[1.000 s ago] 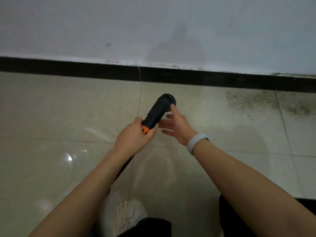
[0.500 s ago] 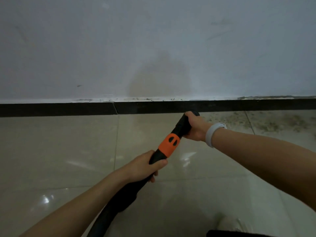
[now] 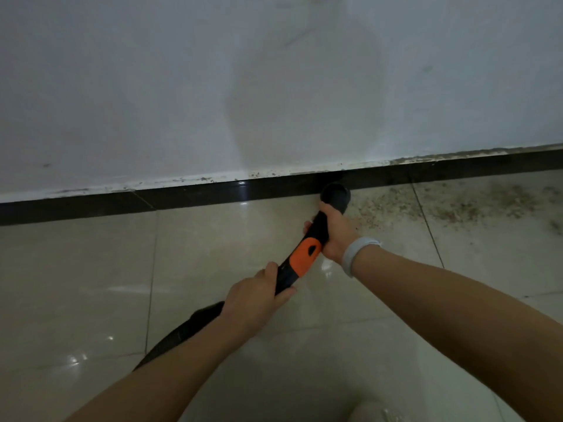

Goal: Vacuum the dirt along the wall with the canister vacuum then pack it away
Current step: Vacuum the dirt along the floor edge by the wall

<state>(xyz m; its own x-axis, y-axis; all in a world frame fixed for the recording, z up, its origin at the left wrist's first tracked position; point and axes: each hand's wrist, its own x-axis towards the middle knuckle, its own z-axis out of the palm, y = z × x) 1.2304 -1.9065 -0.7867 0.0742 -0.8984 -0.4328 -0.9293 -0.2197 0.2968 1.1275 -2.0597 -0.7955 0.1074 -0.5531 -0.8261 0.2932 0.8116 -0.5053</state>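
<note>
Your left hand point(image 3: 253, 303) has its fingers curled around the black vacuum hose point(image 3: 195, 322) just behind the orange collar point(image 3: 304, 257). Your right hand point(image 3: 336, 236) wraps its fingers around the black nozzle point(image 3: 335, 196) ahead of that collar; a pale wristband point(image 3: 355, 254) sits on that wrist. The nozzle's mouth is at the dark baseboard point(image 3: 213, 196), at the left edge of the dirt point(image 3: 457, 205) scattered over the glossy floor tiles point(image 3: 91, 269) along the white wall point(image 3: 213, 86).
</note>
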